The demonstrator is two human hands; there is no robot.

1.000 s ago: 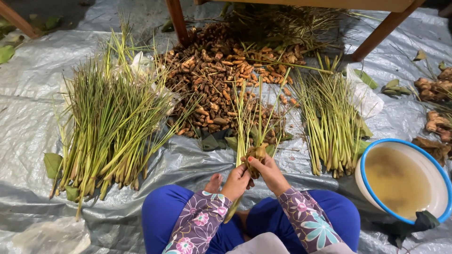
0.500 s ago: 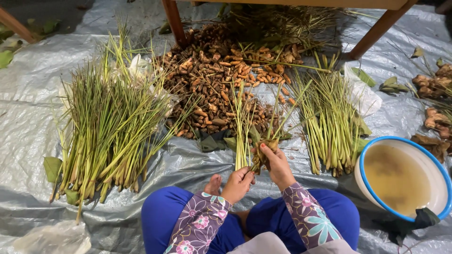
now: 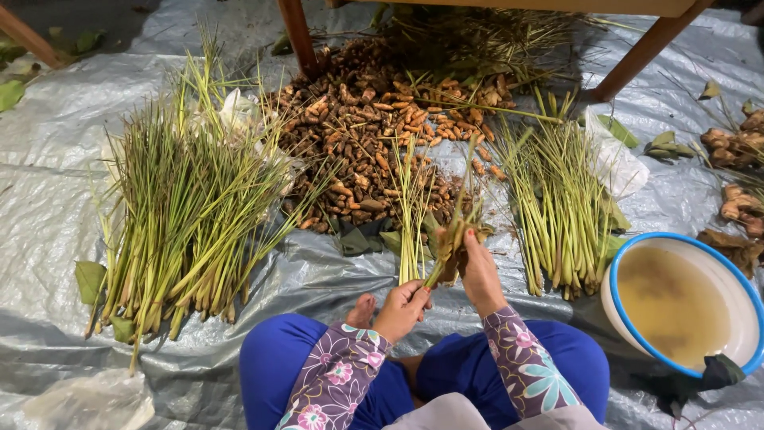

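Makeshift produce-sorting spot at floor level, not a proper kitchen. Grey plastic tarp (image 3: 95, 135) spread over the ground as the work surface. Heaps laid straight on it: lemongrass stalks (image 3: 179, 215), a pile of small brown roots (image 3: 374, 135), ginger-like roots (image 3: 736, 159) at the edge. Wooden table legs (image 3: 296, 36) stand over the pile. Enamel basin (image 3: 617, 271) of murky water nearby.

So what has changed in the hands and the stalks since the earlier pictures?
The right hand has moved up along the lemongrass stalk and now peels its dry outer leaves, while the left hand has closed on the stalk's lower end. The small bunch that both hands held earlier now lies on the tarp. The big lemongrass pile, the turmeric roots and the water basin stayed in place.
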